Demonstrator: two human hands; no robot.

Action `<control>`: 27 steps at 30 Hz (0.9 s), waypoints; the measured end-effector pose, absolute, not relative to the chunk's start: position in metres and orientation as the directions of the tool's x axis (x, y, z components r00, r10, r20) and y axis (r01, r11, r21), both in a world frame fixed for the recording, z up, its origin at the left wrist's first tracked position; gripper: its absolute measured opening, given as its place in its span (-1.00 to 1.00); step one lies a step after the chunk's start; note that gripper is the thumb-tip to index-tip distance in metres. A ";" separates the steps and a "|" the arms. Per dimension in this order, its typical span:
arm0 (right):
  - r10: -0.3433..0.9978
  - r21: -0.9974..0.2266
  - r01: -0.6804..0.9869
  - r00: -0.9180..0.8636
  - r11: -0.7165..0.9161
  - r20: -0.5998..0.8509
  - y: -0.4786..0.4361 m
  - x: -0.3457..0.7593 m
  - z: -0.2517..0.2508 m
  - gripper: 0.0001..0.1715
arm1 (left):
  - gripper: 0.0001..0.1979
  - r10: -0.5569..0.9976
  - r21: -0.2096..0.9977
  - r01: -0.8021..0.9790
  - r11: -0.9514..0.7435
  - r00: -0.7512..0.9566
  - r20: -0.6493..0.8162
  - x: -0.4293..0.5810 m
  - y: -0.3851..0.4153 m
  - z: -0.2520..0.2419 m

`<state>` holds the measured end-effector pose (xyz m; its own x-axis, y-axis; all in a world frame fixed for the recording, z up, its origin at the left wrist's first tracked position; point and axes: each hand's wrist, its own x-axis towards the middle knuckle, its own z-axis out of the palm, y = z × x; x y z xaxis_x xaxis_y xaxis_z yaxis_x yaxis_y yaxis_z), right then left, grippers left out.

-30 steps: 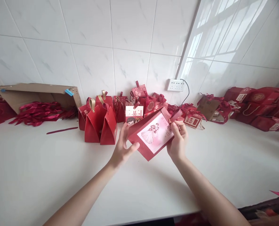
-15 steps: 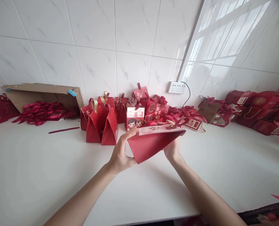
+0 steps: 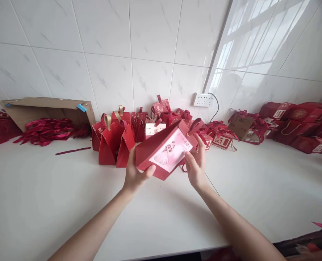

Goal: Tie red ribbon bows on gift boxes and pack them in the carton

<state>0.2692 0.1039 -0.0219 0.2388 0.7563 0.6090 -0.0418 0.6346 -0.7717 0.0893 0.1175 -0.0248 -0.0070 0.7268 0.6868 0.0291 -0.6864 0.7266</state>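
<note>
Between my two hands a red gift box (image 3: pixel 168 154) is held tilted above the table. Its near side carries a pink panel with a printed couple, and a dark red ribbon loop rises from its upper right end. My left hand (image 3: pixel 135 170) grips the lower left end, thumb on the front face. My right hand (image 3: pixel 197 163) holds the upper right end, thumb on the pink panel and fingers behind. To the left stand several plain red tent-shaped boxes (image 3: pixel 108 145), some with gold loops. Behind the held box, a white-topped box (image 3: pixel 154 129) is partly hidden.
A cardboard box (image 3: pixel 52 102) lies at the left, with red ribbons (image 3: pixel 46 130) spilling out. One loose ribbon strip (image 3: pixel 73 150) rests on the white table (image 3: pixel 68 203). At the right are another cardboard box (image 3: pixel 241 127) and stacked red boxes (image 3: pixel 296 125). A power strip (image 3: pixel 202 99) is on the wall.
The held gift box has been turned, so its pink printed panel now faces me rather than its plain red side. My right thumb has come round to the front.
</note>
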 end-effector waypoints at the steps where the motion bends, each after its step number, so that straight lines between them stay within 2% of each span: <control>1: 0.747 -0.761 -0.035 0.223 0.648 0.626 0.101 0.268 -0.020 -0.32 | -0.48 0.763 0.764 -0.001 -0.646 -0.019 0.646 0.089 0.120 -0.025; 4: 0.702 -0.717 0.008 0.194 0.697 0.685 0.096 0.263 -0.017 -0.37 | -0.59 0.846 0.844 -0.065 -0.533 -0.014 0.533 0.090 0.125 -0.030; 7: 0.673 -0.691 0.036 0.193 0.722 0.714 0.095 0.261 -0.018 -0.37 | -0.59 0.874 0.867 -0.124 -0.482 0.009 0.486 0.095 0.123 -0.042; 11: 0.680 -0.716 0.025 0.290 0.698 0.673 0.097 0.265 -0.021 -0.43 | -0.31 0.841 0.840 -0.226 -0.493 0.122 0.527 0.102 0.116 -0.054; 14: 0.631 -0.693 0.057 0.365 0.719 0.685 0.099 0.268 -0.023 -0.51 | -0.30 0.787 0.769 -0.278 -0.576 0.068 0.614 0.099 0.119 -0.051; 16: 0.644 -0.691 0.080 0.296 0.719 0.705 0.100 0.267 -0.026 -0.53 | -0.37 0.727 0.703 -0.209 -0.680 -0.069 0.683 0.094 0.125 -0.045; 17: 0.681 -0.705 0.097 0.196 0.702 0.705 0.102 0.266 -0.028 -0.54 | -0.39 0.683 0.669 -0.141 -0.730 -0.121 0.720 0.092 0.127 -0.042; 19: 0.757 -0.741 0.167 -0.059 0.650 0.651 0.104 0.263 -0.034 -0.55 | -0.41 0.610 0.617 0.003 -0.787 -0.150 0.778 0.090 0.130 -0.037; 21: 0.802 -0.764 0.248 -0.232 0.596 0.551 0.108 0.261 -0.039 -0.59 | -0.45 0.590 0.602 0.099 -0.792 -0.127 0.797 0.090 0.130 -0.036; 24: 0.832 -0.774 0.307 -0.237 0.554 0.501 0.109 0.260 -0.041 -0.70 | -0.68 0.621 0.630 0.198 -0.751 -0.112 0.776 0.092 0.127 -0.036; 27: 0.786 -0.733 0.299 -0.126 0.611 0.605 0.104 0.260 -0.034 -0.67 | -0.85 0.630 0.624 0.268 -0.734 -0.072 0.773 0.094 0.122 -0.034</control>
